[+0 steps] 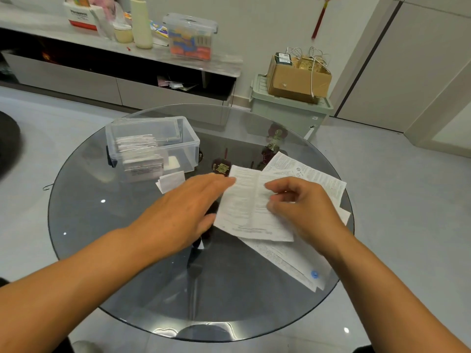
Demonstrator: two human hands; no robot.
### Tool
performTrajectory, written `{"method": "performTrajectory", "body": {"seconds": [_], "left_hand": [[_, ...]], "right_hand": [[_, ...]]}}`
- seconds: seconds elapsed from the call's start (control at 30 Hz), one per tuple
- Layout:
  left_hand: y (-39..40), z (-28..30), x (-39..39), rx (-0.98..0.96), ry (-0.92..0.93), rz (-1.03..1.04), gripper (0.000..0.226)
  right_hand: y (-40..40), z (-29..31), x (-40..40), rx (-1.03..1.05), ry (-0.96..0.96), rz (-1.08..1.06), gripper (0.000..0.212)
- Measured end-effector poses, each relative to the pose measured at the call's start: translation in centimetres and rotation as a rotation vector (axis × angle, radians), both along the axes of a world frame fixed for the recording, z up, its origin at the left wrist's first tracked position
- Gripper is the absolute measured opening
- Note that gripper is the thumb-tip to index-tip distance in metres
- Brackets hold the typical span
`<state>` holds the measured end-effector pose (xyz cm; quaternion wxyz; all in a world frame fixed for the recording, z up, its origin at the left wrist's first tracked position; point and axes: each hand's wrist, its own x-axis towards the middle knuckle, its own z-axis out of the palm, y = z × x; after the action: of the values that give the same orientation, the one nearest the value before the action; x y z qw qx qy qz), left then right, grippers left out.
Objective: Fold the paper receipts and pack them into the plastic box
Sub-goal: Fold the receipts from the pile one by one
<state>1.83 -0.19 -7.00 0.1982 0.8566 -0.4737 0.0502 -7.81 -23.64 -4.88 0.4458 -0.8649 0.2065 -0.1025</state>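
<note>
Left hand (183,207): flat, fingers straight, pressing receipt (244,207). Right hand (303,207): pinching its edge. Receipt: light, limp, creases easily; likely best gripped at edges.

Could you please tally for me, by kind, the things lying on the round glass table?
Clear plastic box, holding folded receipts: 1
Small folded receipt beside the box: 1
Receipt being folded, touched by the left hand and right hand: 1
Pile of unfolded receipts underneath; sheet count unclear: 1
Total: 4
</note>
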Motion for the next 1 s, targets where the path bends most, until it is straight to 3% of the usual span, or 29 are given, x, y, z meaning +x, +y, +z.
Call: {"method": "performTrajectory", "body": {"seconds": [0.13, 0.23, 0.4, 0.5, 0.6, 0.7, 0.77, 0.87, 1.0], "left_hand": [[0.1, -0.6, 0.5, 0.026, -0.009, -0.093, 0.075], [0.0, -0.8, 0.9, -0.029, 0.001, -0.096, 0.058], [0.5, -0.5, 1.2, -0.02, 0.163, 0.02, 0.024], [0.2, -0.1, 0.9, -0.078, 0.357, 0.053, 0.01], [-0.2, 0.0, 0.3, -0.168, 0.537, 0.071, 0.006], [-0.4, 0.0, 0.0, -0.183, 0.565, 0.156, 0.032], [-0.6, 0.0, -0.2, -0.194, 0.559, 0.176, 0.051], [-0.9, -0.2, -0.4, -0.179, 0.509, 0.199, 0.077], [-0.9, -0.6, -0.3, -0.199, 0.446, 0.232, 0.093]], "right_hand": [[1.0, -0.3, 0.5, 0.191, -0.009, 0.061, 0.022], [0.6, 0.0, 0.7, 0.261, 0.032, 0.109, 0.027], [-1.3, 1.2, -0.3, -0.024, 0.312, 0.405, 0.059], [-2.2, 1.4, -1.0, -0.149, 0.372, 0.467, 0.059], [-1.7, 0.4, -0.9, -0.116, 0.288, 0.381, 0.045], [-0.4, -0.7, -0.7, -0.024, 0.129, 0.27, 0.026], [0.4, -1.1, -0.5, -0.03, 0.085, 0.196, 0.027], [1.5, -1.2, -0.4, -0.087, 0.096, 0.117, 0.045], [2.6, -1.0, -0.2, -0.208, 0.16, 0.111, 0.074]]}}
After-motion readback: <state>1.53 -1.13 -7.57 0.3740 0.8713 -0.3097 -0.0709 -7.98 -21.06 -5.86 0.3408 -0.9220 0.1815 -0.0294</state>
